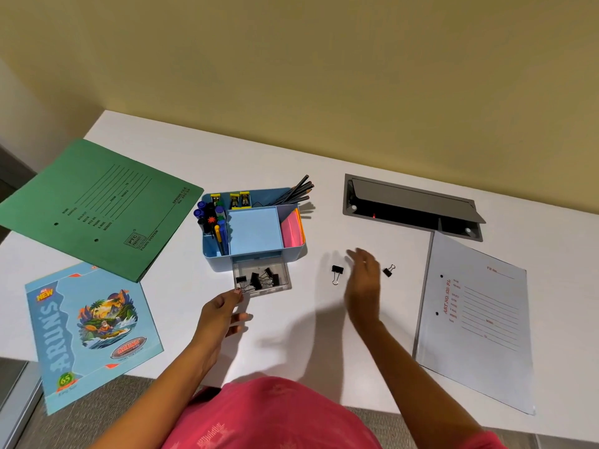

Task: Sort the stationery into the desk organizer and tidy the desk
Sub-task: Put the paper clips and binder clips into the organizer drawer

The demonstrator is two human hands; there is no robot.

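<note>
The blue desk organizer (256,230) stands mid-desk, holding pens (210,222), pencils (295,192) and pink sticky notes (291,233). Its clear drawer (282,285) is pulled out toward me, with several black binder clips in it. My left hand (223,314) reaches the drawer's front left corner, thumb and forefinger pinched on the wire handles of a binder clip (241,280) at the drawer's edge. My right hand (364,280) hovers open and blurred over the desk. It sits between two loose binder clips, one to its left (337,270) and one to its right (388,271).
A green folder (97,202) lies at the far left and a blue notebook (94,325) overhangs the front left edge. A grey file (479,319) lies at the right. Behind it is an open cable hatch (411,205) sunk in the white desk (291,335).
</note>
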